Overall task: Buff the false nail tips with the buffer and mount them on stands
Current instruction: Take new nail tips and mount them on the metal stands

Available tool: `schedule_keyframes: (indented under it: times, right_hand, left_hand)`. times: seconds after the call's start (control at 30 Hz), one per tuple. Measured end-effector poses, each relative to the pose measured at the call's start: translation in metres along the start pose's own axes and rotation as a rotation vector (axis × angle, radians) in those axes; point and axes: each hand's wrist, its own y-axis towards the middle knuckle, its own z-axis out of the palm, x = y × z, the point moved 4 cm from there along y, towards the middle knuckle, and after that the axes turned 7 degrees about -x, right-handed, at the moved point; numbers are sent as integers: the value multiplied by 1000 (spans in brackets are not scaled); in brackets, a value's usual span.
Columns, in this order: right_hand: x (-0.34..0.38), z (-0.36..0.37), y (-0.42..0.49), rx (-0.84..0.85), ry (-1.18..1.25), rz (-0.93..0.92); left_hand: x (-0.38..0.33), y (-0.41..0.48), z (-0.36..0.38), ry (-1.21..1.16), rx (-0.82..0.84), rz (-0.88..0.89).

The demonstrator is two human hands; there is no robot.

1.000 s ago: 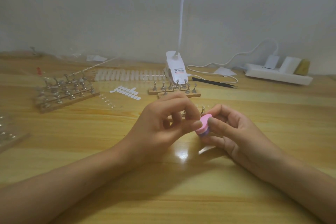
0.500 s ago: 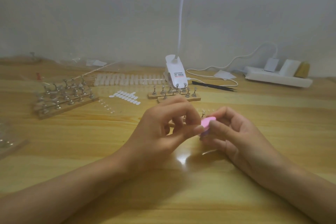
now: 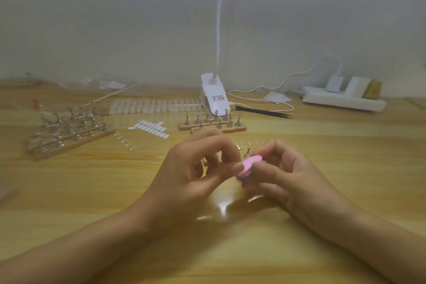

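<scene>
Both forearms come in from the near edge of the counter (image 3: 92, 191) and meet in the middle, with the wrists low over the wood. The left hand (image 3: 198, 168) is curled, and its thumb and forefinger come together at their tips against the buffer (image 3: 250, 165). I cannot tell whether a nail tip is between these fingers, because this part is blurred. The right hand (image 3: 288, 175) grips the pink buffer with its fingers curled over the top and the thumb below. The buffer is tilted and lies between the two hands, touching the left fingertips.

Just behind the fingers, one small metal stand (image 3: 249, 146) is on the counter. Farther behind them, a wooden base (image 3: 230, 129) carries two rows of upright metal stands. Far to the left of the fingers, a larger wooden board (image 3: 76, 143) holds many more stands; whether they carry tips is not clear. Between the two, a group of white oval tabs (image 3: 149, 128) lies flat, and behind it is a long strip of clear nail tips (image 3: 154, 106). A white lamp clamp (image 3: 214, 97), black tweezers (image 3: 262, 112) and a power strip (image 3: 343, 99) are at the back.
</scene>
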Motion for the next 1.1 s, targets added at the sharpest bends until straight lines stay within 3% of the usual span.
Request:
schedule_keyframes:
  times: [0.1, 0.2, 0.37, 0.5, 0.63, 0.73, 0.83, 0.97, 1.1]
  right_hand:
    - [-2, 7, -1, 123, -58, 18]
    - [-1, -1, 1, -9, 6, 14]
    - [1, -1, 3, 2, 25, 30]
    - [0, 6, 0, 111, -49, 7]
    - [0, -1, 1, -1, 20, 3]
    - [0, 8, -1, 159, -35, 7]
    - [0, 1, 1, 52, 3, 33]
    - [0, 5, 0, 131, -20, 19]
    - [1, 1, 1, 22, 33, 32]
  left_hand:
    - [-1, 0, 1, 20, -4, 16]
    - [0, 0, 1, 40, 1, 9]
    - [-1, -1, 1, 33, -8, 9]
    - [0, 0, 1, 25, 10, -13]
    - [1, 0, 0, -1, 1, -21]
    - [1, 0, 1, 2, 11, -13]
    - [1, 0, 2, 7, 13, -10]
    - [1, 0, 1, -11, -4, -10]
    - [1, -1, 2, 6, 16, -4]
